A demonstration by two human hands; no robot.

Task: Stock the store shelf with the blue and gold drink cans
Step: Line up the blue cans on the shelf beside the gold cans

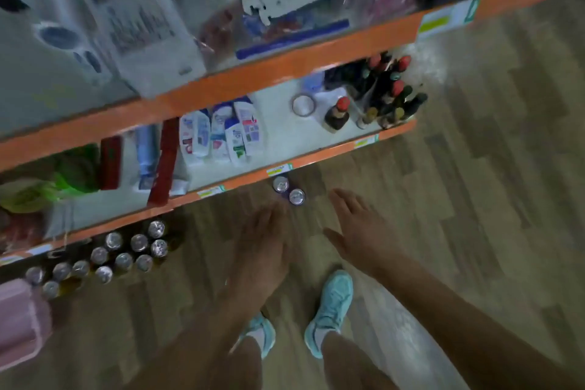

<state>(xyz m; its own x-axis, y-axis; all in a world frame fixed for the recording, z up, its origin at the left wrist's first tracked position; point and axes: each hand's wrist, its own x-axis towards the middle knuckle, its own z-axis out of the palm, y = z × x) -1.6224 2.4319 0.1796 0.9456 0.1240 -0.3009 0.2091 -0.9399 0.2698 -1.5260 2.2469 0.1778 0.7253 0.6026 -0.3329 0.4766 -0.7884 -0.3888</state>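
Looking straight down past the orange lip (319,158) of the lower shelf. Left hand (262,241) and right hand (357,228) both out on the near side of that lip, flat, fingers straight, gripping nothing, with a gap between them and no contact. Left one pretty blurry tbh.

Got a pair of cans (288,190) standing upright right against the near side of the lip, just past the fingertips, touching neither hand. Mostly silver tops on show, with a hint of blue-purple down the sides.

Bigger bunch of cans (123,252) further left along the lip, tucked just below and in front of it, upright and packed close. Can't tell whether on the floor or on a bottom board. Pink crate (19,326) past the left end of that bunch, well to the near side of the lip.

Behind the lip, on the shelf board: white shampoo bottles (221,133) lying flat, a roll of tape (303,105) further right along the lip, then dark bottles with red caps (386,92) at the right end.

Teal sneakers (332,304) on the wood floor (474,184), well back from the lip, under the hands.
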